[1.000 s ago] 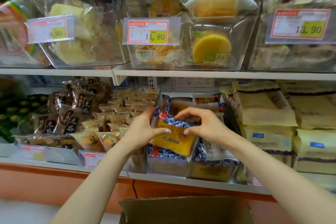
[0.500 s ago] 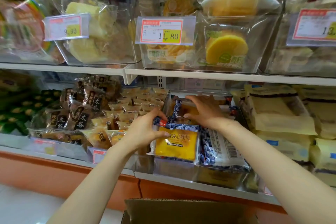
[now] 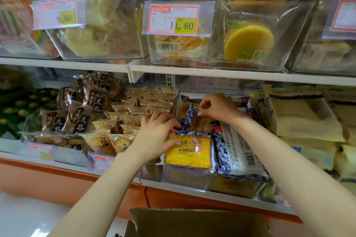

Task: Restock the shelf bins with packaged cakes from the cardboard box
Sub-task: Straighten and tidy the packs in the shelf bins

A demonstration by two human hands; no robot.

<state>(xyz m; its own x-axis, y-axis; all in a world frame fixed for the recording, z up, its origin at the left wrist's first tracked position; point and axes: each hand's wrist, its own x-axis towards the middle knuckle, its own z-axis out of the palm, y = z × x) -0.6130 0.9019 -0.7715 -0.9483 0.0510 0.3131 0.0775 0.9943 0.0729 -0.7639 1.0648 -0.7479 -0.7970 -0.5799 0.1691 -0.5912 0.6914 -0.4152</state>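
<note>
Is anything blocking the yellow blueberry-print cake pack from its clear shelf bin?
Nothing visible does. The yellow blueberry-print cake pack already sits at the front of the clear plastic bin, with the left hand gripping it; the right hand pinches another pack farther back.

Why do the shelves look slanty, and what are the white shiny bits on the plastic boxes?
Head view: the wide-angle lens slants the upper shelf edge; light glares off the clear bins; the top left corner is blurred; the left hand and the yellow cake pack it holds look sharp.

White shelf [image 3: 173, 185], clear bins [image 3: 183, 176], packaged cakes [image 3: 188, 152] inside
</note>
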